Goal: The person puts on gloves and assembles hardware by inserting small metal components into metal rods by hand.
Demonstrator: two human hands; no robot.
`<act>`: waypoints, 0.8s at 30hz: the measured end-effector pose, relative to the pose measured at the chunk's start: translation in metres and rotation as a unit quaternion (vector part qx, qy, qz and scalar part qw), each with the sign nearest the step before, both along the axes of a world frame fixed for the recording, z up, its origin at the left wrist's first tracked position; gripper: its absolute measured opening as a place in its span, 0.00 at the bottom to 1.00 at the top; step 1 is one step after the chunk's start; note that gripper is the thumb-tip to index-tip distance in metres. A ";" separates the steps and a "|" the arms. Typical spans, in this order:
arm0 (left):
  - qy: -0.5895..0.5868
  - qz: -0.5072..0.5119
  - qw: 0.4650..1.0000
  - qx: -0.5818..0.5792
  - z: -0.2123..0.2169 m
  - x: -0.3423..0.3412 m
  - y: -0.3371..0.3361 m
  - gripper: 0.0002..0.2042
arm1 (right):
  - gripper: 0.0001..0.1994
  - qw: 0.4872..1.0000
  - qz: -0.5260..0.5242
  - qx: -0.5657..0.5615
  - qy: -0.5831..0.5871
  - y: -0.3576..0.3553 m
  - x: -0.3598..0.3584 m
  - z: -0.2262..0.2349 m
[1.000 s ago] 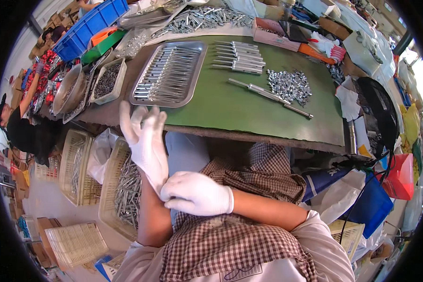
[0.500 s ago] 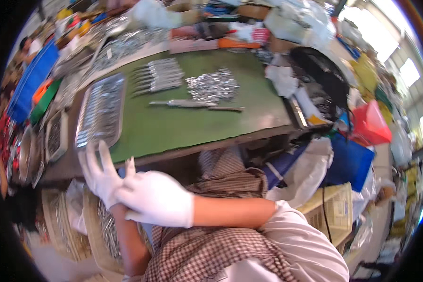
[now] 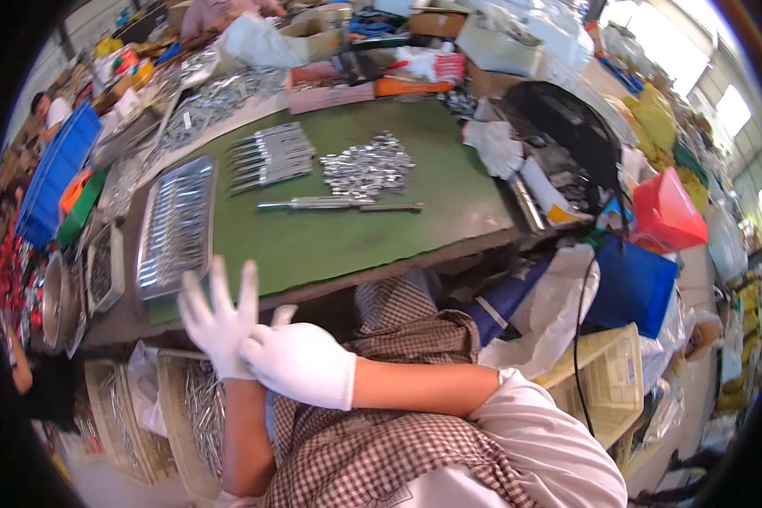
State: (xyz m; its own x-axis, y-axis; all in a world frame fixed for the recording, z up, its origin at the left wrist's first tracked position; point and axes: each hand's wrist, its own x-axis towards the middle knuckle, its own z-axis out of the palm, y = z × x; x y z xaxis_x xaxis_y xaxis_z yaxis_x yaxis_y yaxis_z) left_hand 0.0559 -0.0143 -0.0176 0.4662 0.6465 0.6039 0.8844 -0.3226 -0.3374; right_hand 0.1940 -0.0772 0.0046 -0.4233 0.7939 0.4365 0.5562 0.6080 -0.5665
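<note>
Both my hands wear white knit gloves, held over the near edge of a green-topped table. My left hand is raised with its fingers spread and nothing in them. Against its wrist and thumb side, my right hand pinches the left glove, its forearm lying across my body. Just beyond the left hand, a clear tray holds a row of slim metal tools. Farther back lie a row of similar tools, a heap of small shiny metal parts and a slim metal tool.
Below the table edge at left stand bins of metal rods. A black bag and papers crowd the table's right end. Beyond it are a red container, a blue bin and a yellowish crate. Another person is at the far side.
My left hand has moved right and turned more upright, away from the tray, its fingers spreading wider. The right hand stays on the left glove. The view has shifted slightly.
</note>
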 end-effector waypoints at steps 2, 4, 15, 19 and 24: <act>-0.014 0.000 0.999 -0.053 0.007 -0.001 -0.011 0.43 | 0.09 0.996 0.069 -0.055 0.033 -0.006 0.000 0.006; -0.021 0.012 0.995 -0.101 0.010 -0.001 -0.020 0.42 | 0.09 0.986 0.099 -0.081 0.108 -0.008 0.005 0.007; -0.181 -0.060 0.976 -0.104 0.004 0.016 -0.021 0.29 | 0.12 0.937 0.068 -0.286 0.189 -0.011 0.034 0.019; -0.215 -0.096 0.968 -0.091 0.022 0.009 -0.018 0.28 | 0.14 0.957 0.119 -0.209 0.159 -0.006 0.034 0.013; -0.117 -0.052 0.982 -0.136 0.009 0.021 -0.010 0.32 | 0.13 0.982 0.050 0.157 -0.095 0.018 0.022 0.040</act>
